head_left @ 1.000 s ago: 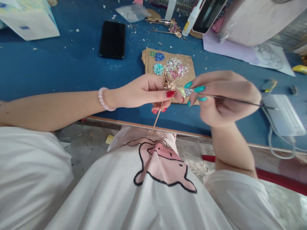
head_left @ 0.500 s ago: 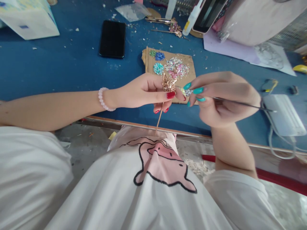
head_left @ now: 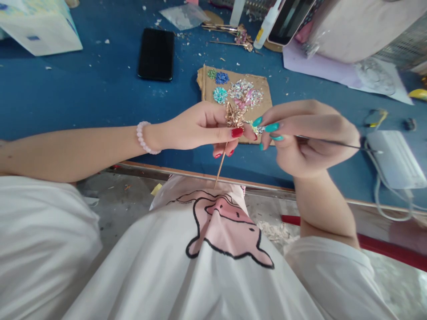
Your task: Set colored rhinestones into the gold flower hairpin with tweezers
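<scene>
My left hand (head_left: 196, 131), with red nails and a pale pink bead bracelet, is closed around a gold hair stick (head_left: 234, 116). Its head has butterfly- or petal-like metal shapes, and its thin shaft points down toward my shirt. My right hand (head_left: 310, 135), with turquoise nails, pinches a slender tool (head_left: 333, 143) with a glittery grip and a dark thin shaft. The tool's tip is at the ornament, partly hidden by my fingers, so contact cannot be made out. Beneath both hands lies a cardboard piece (head_left: 262, 82) bearing small heaps of green, blue, turquoise, silvery and pink stones.
A black phone (head_left: 156, 54) lies behind my left hand. Further back are more ornamented sticks (head_left: 243, 40), a plastic bag (head_left: 184, 17) and a white bottle (head_left: 267, 27). A tissue box (head_left: 40, 31) stands far left; a white device with a cable (head_left: 395, 160) lies right.
My right hand has shifted slightly left, bringing the tool closer to the gold ornament. My left hand and the hair stick stay almost where they were.
</scene>
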`<state>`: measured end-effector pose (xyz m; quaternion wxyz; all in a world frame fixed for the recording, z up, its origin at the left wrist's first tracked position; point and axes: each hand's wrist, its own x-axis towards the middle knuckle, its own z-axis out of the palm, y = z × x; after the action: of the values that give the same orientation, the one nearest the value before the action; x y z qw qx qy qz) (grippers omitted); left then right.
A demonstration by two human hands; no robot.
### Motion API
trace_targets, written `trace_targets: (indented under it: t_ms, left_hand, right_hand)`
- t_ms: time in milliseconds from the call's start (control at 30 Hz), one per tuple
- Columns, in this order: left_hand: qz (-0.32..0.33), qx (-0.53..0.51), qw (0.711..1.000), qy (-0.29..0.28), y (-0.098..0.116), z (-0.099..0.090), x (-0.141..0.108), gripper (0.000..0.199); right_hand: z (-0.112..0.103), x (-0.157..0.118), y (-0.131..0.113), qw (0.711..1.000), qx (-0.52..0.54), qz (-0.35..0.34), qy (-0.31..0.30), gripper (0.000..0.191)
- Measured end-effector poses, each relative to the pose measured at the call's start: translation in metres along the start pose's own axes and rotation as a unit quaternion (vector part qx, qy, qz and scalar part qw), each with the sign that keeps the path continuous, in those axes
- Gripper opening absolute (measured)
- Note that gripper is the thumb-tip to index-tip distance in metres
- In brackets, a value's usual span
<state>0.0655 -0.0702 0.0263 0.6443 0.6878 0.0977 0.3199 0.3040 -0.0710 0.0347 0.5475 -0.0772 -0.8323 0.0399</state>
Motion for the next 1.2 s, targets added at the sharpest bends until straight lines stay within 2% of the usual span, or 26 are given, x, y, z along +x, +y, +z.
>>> trace_targets:
  t_ms: [300,500,633,767,967,1200]
  left_hand:
    - [-0.003,0.034,0.999,0.014,0.003,0.001,0.001,0.050]
    - [-0.004,0.073,0.997,0.026,0.007,0.001,0.001,0.066]
    - [-0.029,0.063,0.997,0.036,0.007,0.002,0.000,0.058]
    - [-0.027,0.032,0.998,0.048,0.002,0.002,0.001,0.049]
    - [-0.024,-0.028,0.992,0.125,-0.009,-0.002,0.003,0.049]
    - [-0.032,-0.009,0.989,0.143,-0.009,-0.004,0.004,0.042]
  right_hand:
    - [-0.002,0.003,-0.006,0.999,-0.007,0.025,-0.022,0.011]
    - [-0.001,0.002,-0.007,1.000,-0.009,0.020,-0.018,0.012]
    - [-0.001,0.002,-0.005,1.000,-0.015,0.021,-0.003,0.010]
    - [0.000,0.004,0.000,1.000,-0.008,0.008,0.000,0.010]
    - [0.001,0.006,0.005,1.000,-0.018,-0.006,-0.003,0.013]
    - [-0.001,0.008,0.007,0.997,-0.059,-0.034,-0.029,0.015]
